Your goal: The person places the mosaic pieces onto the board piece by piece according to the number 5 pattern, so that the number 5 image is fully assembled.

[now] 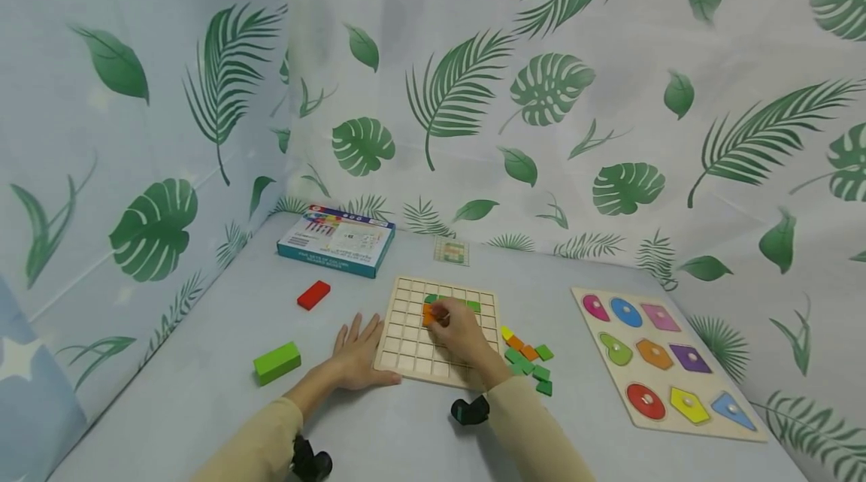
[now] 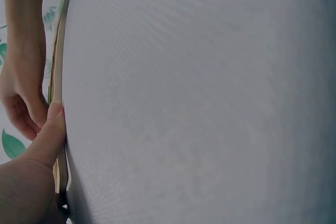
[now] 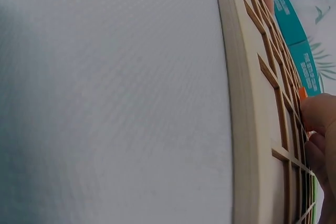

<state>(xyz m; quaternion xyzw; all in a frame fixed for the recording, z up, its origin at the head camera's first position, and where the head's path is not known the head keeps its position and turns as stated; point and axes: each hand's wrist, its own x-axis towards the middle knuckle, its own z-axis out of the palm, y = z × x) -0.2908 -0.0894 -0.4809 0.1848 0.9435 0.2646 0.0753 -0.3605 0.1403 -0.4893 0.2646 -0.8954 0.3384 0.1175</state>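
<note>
A wooden grid board (image 1: 413,350) lies on the table, with green tiles (image 1: 473,307) in a row in its upper part. My right hand (image 1: 463,328) is over the board, thumb and fingertips pinching an orange tile (image 1: 428,316) just below that row. The right wrist view shows the same orange tile (image 3: 303,94) at the fingertips, low over the grid. My left hand (image 1: 358,359) lies spread at the board's left side. Its thumb (image 2: 51,135) presses along the near edge of the board in the left wrist view.
Loose green, orange and yellow tiles (image 1: 519,362) lie right of the board. A shape puzzle (image 1: 612,384) sits farther right. On the left are a green block (image 1: 277,363), a red block (image 1: 314,295) and a game box (image 1: 331,241). A pattern card (image 1: 451,250) lies behind the board.
</note>
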